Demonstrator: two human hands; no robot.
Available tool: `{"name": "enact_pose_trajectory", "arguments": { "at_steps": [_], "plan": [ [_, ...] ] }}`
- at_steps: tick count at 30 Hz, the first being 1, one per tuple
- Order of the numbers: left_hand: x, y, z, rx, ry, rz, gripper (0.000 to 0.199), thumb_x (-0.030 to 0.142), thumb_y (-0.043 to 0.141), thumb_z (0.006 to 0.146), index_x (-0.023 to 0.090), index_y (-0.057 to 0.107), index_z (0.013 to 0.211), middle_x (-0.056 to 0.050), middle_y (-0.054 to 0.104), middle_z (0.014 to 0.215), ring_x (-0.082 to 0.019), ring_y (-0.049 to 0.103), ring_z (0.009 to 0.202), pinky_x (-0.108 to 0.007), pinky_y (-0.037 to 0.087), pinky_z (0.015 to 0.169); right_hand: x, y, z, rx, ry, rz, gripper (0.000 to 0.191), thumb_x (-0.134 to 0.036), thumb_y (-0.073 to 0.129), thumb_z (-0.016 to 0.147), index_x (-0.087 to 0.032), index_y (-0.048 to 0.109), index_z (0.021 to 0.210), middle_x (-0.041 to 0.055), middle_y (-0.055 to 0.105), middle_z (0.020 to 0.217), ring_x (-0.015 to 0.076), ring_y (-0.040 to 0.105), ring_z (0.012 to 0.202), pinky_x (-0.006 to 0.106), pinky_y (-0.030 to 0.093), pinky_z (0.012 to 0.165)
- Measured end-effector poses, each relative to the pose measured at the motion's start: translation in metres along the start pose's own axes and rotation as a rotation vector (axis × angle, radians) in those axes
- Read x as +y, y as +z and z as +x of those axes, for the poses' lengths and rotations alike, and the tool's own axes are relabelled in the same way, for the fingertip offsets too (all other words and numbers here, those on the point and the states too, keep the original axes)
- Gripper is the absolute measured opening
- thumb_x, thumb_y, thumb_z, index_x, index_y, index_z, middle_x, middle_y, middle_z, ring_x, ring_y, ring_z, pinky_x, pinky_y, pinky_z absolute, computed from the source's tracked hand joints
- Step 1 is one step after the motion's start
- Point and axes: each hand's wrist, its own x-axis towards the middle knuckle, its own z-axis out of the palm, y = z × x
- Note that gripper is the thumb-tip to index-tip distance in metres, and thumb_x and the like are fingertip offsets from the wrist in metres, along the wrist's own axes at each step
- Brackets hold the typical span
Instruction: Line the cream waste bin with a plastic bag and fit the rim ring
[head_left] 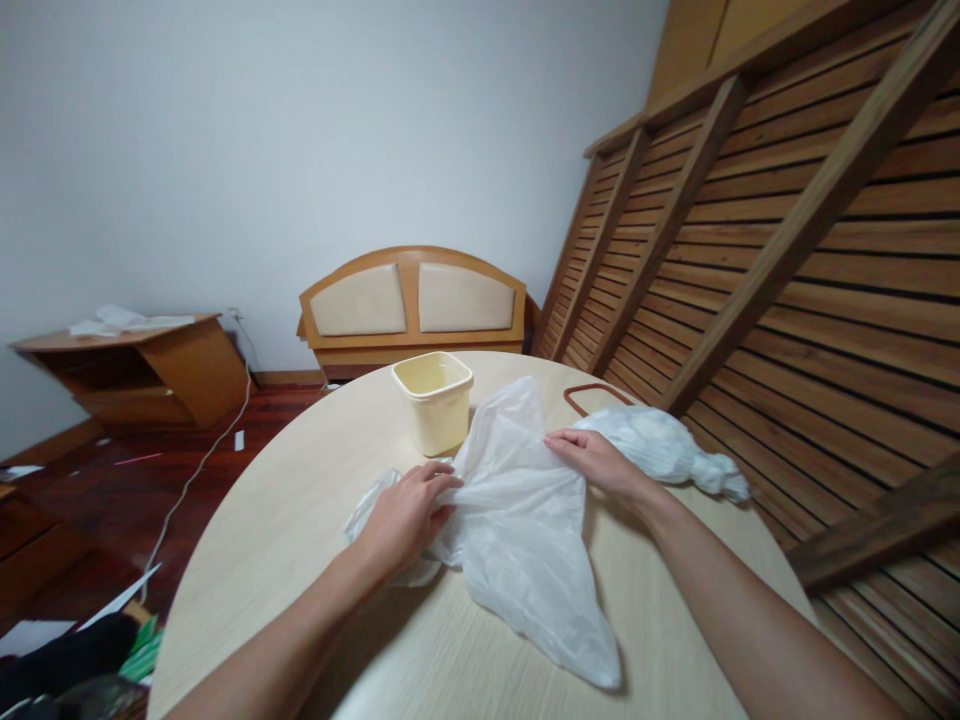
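A thin white plastic bag [517, 540] lies spread and crumpled over the round table in front of me. My left hand [411, 508] has its fingers closed on the gathered left part of the bag. On the right side, my right hand [596, 460] pinches the bag's upper right edge between thumb and fingers. Just behind the bag stands a pale yellow square plastic bin [436, 408], upright, its top uncovered. To the right of my right hand rests a tied, filled white plastic bag [660, 447]. A brown rectangular ring [589, 388] lies partly beside that filled bag.
The round table [300, 510] has a curved edge on the left. A slatted wooden frame [750, 260] leans close on the right. Behind the table is a headboard [412, 300]; a low cabinet [150, 370] and a cable [195, 480] are at the left.
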Motion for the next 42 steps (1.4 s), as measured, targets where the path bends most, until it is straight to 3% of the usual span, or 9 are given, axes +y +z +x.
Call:
{"name": "enact_pose_trajectory", "arguments": {
  "at_steps": [10, 18, 22, 26, 31, 34, 37, 39, 42],
  "plan": [
    [-0.003, 0.001, 0.001, -0.041, 0.040, 0.025, 0.030, 0.004, 0.060, 0.080, 0.025, 0.077, 0.092, -0.005, 0.071, 0.122, -0.026, 0.069, 0.107, -0.039, 0.058, 0.090, 0.002, -0.013, 0.008, 0.229, -0.001, 0.243, 0.032, -0.048, 0.079, 0.067, -0.021, 0.065, 0.075, -0.0014, 0.063, 0.065, 0.0137, 0.055, 0.058, 0.026, 0.042, 0.056],
    [0.002, -0.006, 0.002, -0.123, -0.105, 0.121, 0.013, 0.017, 0.062, 0.088, 0.021, 0.073, 0.092, -0.008, 0.072, 0.118, -0.027, 0.069, 0.108, -0.036, 0.055, 0.092, 0.006, -0.022, 0.015, 0.429, -0.015, 0.343, 0.033, -0.053, 0.069, 0.079, -0.027, 0.054, 0.093, -0.0007, 0.070, 0.083, 0.0165, 0.067, 0.071, 0.025, 0.051, 0.061],
    [0.008, -0.013, 0.003, -0.157, -0.229, 0.193, 0.012, 0.020, 0.060, 0.090, 0.020, 0.071, 0.095, -0.008, 0.073, 0.111, -0.028, 0.069, 0.105, -0.035, 0.055, 0.086, 0.003, -0.016, 0.009, 0.320, 0.121, 0.271, 0.032, -0.054, 0.060, 0.089, -0.026, 0.057, 0.104, 0.0018, 0.072, 0.087, 0.0149, 0.068, 0.067, 0.024, 0.053, 0.059],
    [0.010, -0.016, 0.003, -0.168, -0.299, 0.248, 0.012, 0.019, 0.057, 0.091, 0.020, 0.068, 0.092, -0.008, 0.074, 0.106, -0.029, 0.070, 0.101, -0.035, 0.054, 0.080, 0.003, -0.010, 0.001, 0.190, 0.283, 0.117, 0.034, -0.040, 0.073, 0.084, -0.023, 0.061, 0.110, 0.0027, 0.073, 0.082, 0.0143, 0.067, 0.063, 0.020, 0.048, 0.050],
    [0.007, -0.019, 0.003, -0.199, -0.337, 0.307, 0.011, 0.019, 0.057, 0.090, 0.019, 0.067, 0.089, -0.009, 0.074, 0.104, -0.029, 0.071, 0.099, -0.035, 0.053, 0.077, 0.008, -0.011, 0.003, 0.225, 0.229, 0.058, 0.042, -0.025, 0.074, 0.082, -0.017, 0.058, 0.119, -0.0001, 0.068, 0.069, 0.0125, 0.061, 0.056, 0.019, 0.045, 0.048],
    [0.004, -0.023, 0.003, -0.225, -0.363, 0.351, 0.012, 0.020, 0.056, 0.090, 0.018, 0.067, 0.088, -0.011, 0.074, 0.102, -0.030, 0.071, 0.098, -0.036, 0.053, 0.076, 0.008, -0.016, 0.008, 0.330, 0.165, 0.049, 0.043, -0.028, 0.067, 0.089, -0.021, 0.049, 0.127, 0.0000, 0.069, 0.077, 0.0118, 0.063, 0.061, 0.018, 0.048, 0.052],
    [0.002, -0.026, 0.003, -0.234, -0.381, 0.383, 0.015, 0.021, 0.053, 0.092, 0.017, 0.067, 0.090, -0.013, 0.074, 0.103, -0.030, 0.071, 0.099, -0.037, 0.054, 0.075, 0.007, -0.021, 0.010, 0.355, 0.177, 0.008, 0.036, -0.035, 0.058, 0.095, -0.024, 0.045, 0.127, 0.0040, 0.071, 0.094, 0.0121, 0.067, 0.067, 0.019, 0.050, 0.052],
    [0.002, -0.027, 0.003, -0.241, -0.395, 0.395, 0.017, 0.021, 0.051, 0.093, 0.017, 0.067, 0.092, -0.013, 0.073, 0.103, -0.031, 0.071, 0.099, -0.037, 0.054, 0.075, 0.005, -0.021, 0.008, 0.303, 0.245, -0.040, 0.034, -0.044, 0.055, 0.097, -0.020, 0.050, 0.120, 0.0072, 0.072, 0.092, 0.0128, 0.067, 0.061, 0.019, 0.045, 0.045],
    [0.005, -0.027, 0.003, -0.242, -0.408, 0.395, 0.018, 0.023, 0.051, 0.093, 0.016, 0.067, 0.097, -0.014, 0.074, 0.104, -0.031, 0.071, 0.100, -0.037, 0.054, 0.076, 0.001, -0.016, -0.002, 0.120, 0.356, -0.110, 0.044, -0.057, 0.062, 0.090, -0.016, 0.058, 0.107, 0.0089, 0.073, 0.079, 0.0138, 0.064, 0.051, 0.019, 0.037, 0.038]
  ]
}}
